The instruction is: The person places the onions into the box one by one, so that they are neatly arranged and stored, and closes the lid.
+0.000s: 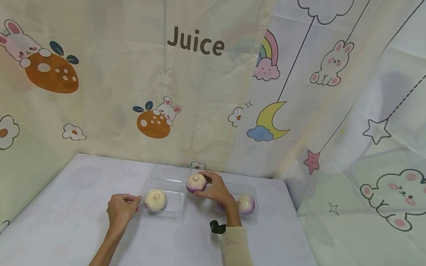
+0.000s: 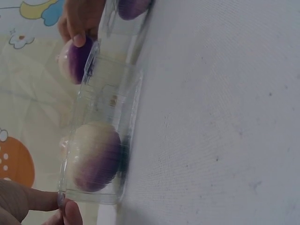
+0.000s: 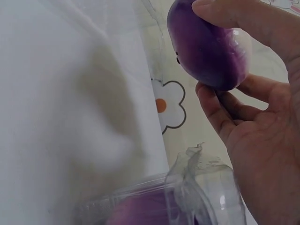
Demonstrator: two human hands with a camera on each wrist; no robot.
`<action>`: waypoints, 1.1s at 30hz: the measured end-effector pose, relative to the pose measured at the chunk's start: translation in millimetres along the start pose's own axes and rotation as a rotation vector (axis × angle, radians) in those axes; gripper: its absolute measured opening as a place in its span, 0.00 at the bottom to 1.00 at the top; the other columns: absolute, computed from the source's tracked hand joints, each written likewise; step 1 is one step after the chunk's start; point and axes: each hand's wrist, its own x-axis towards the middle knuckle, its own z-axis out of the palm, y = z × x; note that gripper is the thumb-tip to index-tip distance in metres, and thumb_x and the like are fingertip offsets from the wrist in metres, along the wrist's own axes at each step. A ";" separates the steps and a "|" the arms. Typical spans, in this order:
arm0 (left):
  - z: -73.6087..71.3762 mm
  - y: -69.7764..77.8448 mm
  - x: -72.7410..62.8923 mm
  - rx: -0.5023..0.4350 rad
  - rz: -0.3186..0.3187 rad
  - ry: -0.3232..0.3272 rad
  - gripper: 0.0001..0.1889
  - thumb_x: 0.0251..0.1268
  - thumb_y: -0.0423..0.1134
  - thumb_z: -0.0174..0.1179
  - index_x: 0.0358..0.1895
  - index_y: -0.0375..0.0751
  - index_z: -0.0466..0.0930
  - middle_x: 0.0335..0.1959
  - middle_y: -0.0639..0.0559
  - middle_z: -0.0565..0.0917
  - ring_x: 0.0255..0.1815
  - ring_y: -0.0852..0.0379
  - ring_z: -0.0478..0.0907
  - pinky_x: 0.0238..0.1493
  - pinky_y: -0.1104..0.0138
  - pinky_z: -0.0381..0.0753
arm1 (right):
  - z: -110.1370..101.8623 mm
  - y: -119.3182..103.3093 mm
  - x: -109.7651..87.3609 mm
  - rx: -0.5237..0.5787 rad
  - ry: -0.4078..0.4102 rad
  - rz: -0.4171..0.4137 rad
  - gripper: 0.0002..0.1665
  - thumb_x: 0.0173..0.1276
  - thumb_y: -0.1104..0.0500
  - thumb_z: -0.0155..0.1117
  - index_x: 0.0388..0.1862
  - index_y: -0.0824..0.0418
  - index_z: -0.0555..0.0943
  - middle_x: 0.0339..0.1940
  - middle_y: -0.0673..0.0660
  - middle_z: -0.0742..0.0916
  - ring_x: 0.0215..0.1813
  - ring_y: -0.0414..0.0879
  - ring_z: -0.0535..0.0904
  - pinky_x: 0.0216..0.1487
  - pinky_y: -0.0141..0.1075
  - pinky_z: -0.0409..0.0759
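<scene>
My left hand (image 1: 122, 210) pinches the near left edge of a clear plastic box (image 1: 175, 214); in the left wrist view thumb and finger meet on its rim. One purple-and-cream turnip-like bulb (image 1: 155, 200) sits in the left side of that box. My right hand (image 1: 215, 188) holds a second such bulb (image 1: 196, 183) in the air, beside the box's right end. Its purple side, with small dark marks, faces the right wrist camera. Fingers and thumb grip the bulb (image 3: 211, 51) from opposite sides.
To the right stands another clear box (image 1: 256, 192) with a bulb (image 1: 246, 204) and a second one partly hidden behind my right wrist. Everything rests on a white table (image 1: 179, 250). A printed curtain (image 1: 111, 85) hangs along the table's back edge.
</scene>
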 end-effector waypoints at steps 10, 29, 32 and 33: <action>0.1 1.2 -0.7 0.009 -0.011 -0.007 0.13 0.71 0.34 0.69 0.41 0.20 0.89 0.22 0.41 0.90 0.21 0.50 0.88 0.19 0.69 0.80 | -1.8 -2.0 -2.6 0.032 -0.016 0.038 0.47 0.55 0.55 0.88 0.74 0.62 0.80 0.65 0.61 0.89 0.62 0.54 0.88 0.71 0.56 0.86; -0.4 0.1 -1.3 0.007 -0.010 -0.003 0.13 0.71 0.34 0.69 0.40 0.21 0.89 0.22 0.42 0.90 0.22 0.50 0.88 0.19 0.70 0.80 | 5.4 -6.6 -1.2 0.069 -0.058 0.021 0.45 0.52 0.61 0.90 0.71 0.62 0.83 0.65 0.60 0.90 0.60 0.50 0.88 0.67 0.46 0.87; -0.5 0.5 -1.2 0.007 -0.010 -0.001 0.13 0.71 0.34 0.69 0.41 0.21 0.89 0.22 0.43 0.90 0.22 0.49 0.88 0.19 0.70 0.80 | 5.2 -7.8 -0.1 0.069 -0.059 0.006 0.45 0.51 0.61 0.91 0.70 0.63 0.83 0.64 0.60 0.91 0.59 0.50 0.89 0.66 0.48 0.87; -0.5 0.6 -1.3 0.006 -0.010 0.000 0.13 0.71 0.34 0.69 0.40 0.21 0.89 0.22 0.43 0.90 0.22 0.49 0.88 0.19 0.69 0.80 | 5.1 -8.3 0.5 0.067 -0.060 0.000 0.45 0.51 0.61 0.91 0.70 0.63 0.84 0.63 0.60 0.91 0.58 0.50 0.89 0.66 0.48 0.88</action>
